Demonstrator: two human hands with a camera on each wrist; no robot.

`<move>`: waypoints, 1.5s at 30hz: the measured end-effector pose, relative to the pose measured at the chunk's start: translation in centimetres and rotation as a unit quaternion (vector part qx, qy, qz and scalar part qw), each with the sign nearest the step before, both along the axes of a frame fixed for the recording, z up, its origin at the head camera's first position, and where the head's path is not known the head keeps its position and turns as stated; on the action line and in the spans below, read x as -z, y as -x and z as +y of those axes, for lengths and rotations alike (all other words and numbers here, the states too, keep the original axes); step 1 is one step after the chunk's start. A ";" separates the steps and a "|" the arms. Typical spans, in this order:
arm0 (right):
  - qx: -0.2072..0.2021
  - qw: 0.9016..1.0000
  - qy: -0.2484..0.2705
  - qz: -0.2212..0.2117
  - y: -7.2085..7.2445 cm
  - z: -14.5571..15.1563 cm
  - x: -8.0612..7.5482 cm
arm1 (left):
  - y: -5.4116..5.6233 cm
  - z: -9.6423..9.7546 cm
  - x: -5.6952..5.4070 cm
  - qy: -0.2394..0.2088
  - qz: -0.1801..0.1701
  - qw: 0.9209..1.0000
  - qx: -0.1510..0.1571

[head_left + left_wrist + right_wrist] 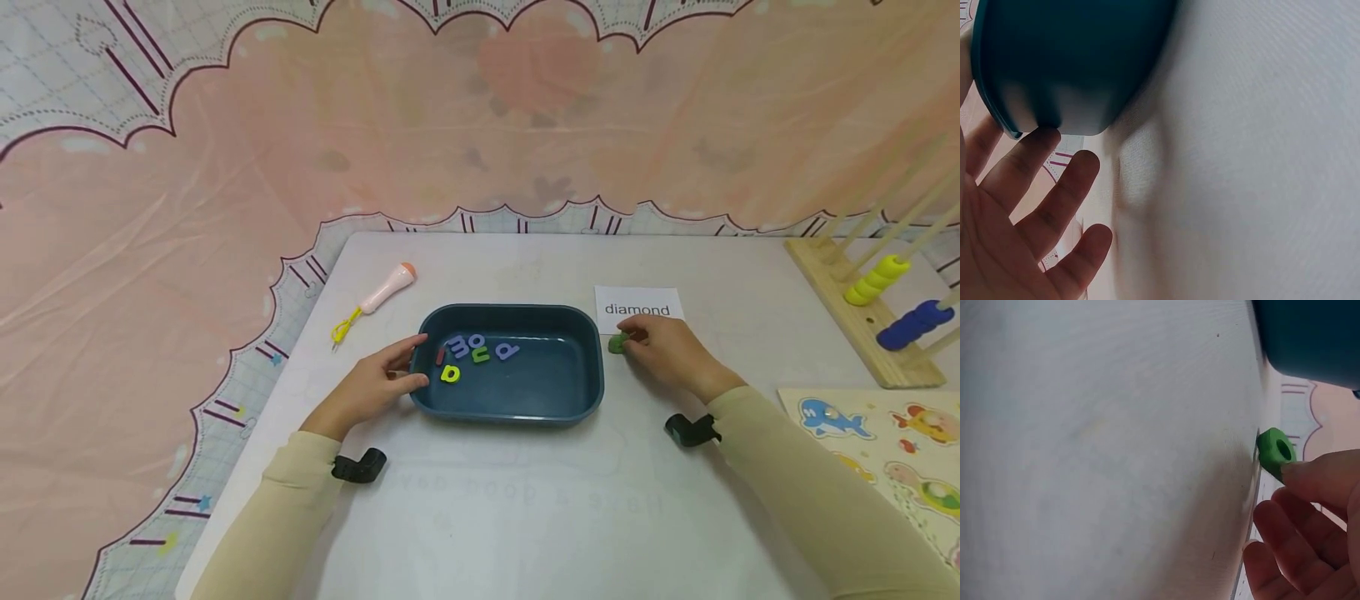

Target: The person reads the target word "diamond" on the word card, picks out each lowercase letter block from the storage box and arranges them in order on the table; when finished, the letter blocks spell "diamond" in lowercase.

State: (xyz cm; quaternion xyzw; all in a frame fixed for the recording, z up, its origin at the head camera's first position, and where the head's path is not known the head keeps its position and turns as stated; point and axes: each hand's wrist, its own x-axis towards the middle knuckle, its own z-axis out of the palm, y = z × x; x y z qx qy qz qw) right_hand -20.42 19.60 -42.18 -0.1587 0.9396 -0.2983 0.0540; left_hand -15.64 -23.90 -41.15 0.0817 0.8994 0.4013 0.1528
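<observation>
Apparently placing: right hand (667,350) pinches green holed letter (617,343) right of dark-blue rectangular tray (555,379); left hand (366,387), uncurled, touches tray; next likely needs pinch loosened.

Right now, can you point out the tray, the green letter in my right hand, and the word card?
Tray (551,383): head view, bare inside floor.
Green letter (1269,451): right wrist view, its body beside the hole.
Word card (637,309): head view, its printed word.

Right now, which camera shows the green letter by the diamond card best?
The right wrist view: the green letter looks big, its hole showing. The head view shows it small, partly covered; left wrist view doesn't show it.
</observation>
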 end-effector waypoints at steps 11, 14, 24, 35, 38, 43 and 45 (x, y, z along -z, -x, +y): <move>0.000 0.999 -0.034 -0.006 0.1 -0.3 -0.2 | -0.1 0.1 -0.2 -0.001 0.000 1.000 -0.003; -0.005 0.999 -0.047 -0.016 0.3 -0.5 -0.3 | -0.1 0.0 -0.2 -0.002 -0.002 1.000 -0.004; -0.020 0.998 -0.064 -0.009 0.8 -0.9 -0.2 | -0.1 0.0 -0.1 -0.002 -0.001 1.000 -0.004; -0.031 0.998 -0.053 -0.011 1.2 -1.4 -0.6 | 0.0 -0.1 0.2 0.002 -0.002 1.000 -0.006; -0.031 0.998 -0.053 -0.014 1.2 -1.5 -0.6 | -0.1 0.0 0.2 0.003 -0.003 1.000 -0.006; -0.032 0.998 -0.058 -0.008 1.3 -1.6 -0.6 | -0.1 0.0 0.0 0.004 -0.005 1.000 -0.008; -0.031 0.998 -0.059 -0.006 1.4 -1.6 -0.6 | -0.1 0.0 0.0 0.004 -0.004 1.000 -0.007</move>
